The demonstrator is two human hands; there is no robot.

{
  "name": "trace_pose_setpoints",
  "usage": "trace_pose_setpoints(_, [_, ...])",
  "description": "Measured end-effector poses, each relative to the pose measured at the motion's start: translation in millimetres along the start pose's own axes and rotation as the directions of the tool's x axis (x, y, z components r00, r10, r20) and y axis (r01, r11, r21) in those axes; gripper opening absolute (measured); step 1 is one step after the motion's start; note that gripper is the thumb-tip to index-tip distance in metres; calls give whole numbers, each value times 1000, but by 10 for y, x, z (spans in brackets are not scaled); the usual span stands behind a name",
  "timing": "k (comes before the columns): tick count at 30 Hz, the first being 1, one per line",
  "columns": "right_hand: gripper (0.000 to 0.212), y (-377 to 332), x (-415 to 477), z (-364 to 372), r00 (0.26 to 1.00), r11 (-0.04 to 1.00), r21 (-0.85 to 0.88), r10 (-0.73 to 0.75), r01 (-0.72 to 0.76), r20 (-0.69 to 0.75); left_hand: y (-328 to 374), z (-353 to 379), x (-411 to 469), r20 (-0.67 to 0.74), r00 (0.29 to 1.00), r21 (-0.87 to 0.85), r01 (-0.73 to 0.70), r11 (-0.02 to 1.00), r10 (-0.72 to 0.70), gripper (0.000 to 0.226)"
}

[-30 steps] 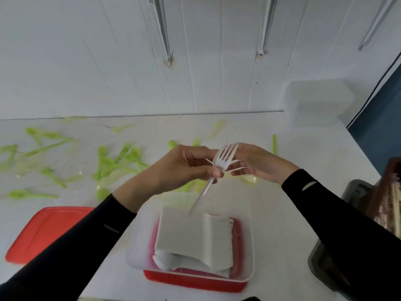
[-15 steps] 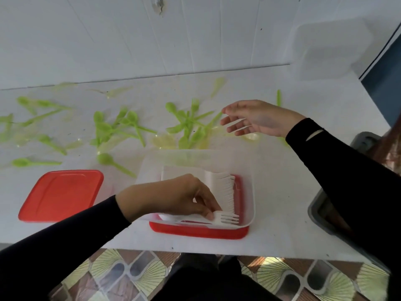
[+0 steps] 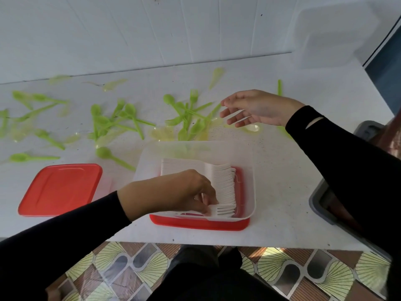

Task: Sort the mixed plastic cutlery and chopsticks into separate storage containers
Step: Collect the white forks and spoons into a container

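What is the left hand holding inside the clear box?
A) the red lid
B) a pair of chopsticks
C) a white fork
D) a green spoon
C: the left hand pinches a white fork at the near end of the row of white forks stacked in the clear container.

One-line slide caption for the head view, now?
Left hand pinches a white fork beside stacked forks in the clear container; right hand hovers above green cutlery.
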State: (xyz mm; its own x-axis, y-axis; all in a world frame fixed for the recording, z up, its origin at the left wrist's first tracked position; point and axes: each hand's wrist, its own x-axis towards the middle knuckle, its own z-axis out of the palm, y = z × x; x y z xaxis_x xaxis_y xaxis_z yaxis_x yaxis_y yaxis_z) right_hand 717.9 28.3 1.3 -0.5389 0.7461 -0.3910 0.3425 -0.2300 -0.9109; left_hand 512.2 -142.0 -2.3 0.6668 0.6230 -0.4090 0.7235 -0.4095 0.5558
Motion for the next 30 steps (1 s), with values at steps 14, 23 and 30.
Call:
trace_pose_setpoints(14, [26,16,2,21,1000,999,-43,18,-18,4,65,-19,39,-42,960,280,-255,925,277,14])
trace_pose_setpoints(23, [27,31,19,20,1000,998,-60,27,-27,2,-37,30,38,-70,991,126,-107,986,117,16])
trace_pose_setpoints(30, [33,109,38,20,997,995,-67,66,-67,-27,-47,2,-54,-5,980,231,-192,954,199,20])
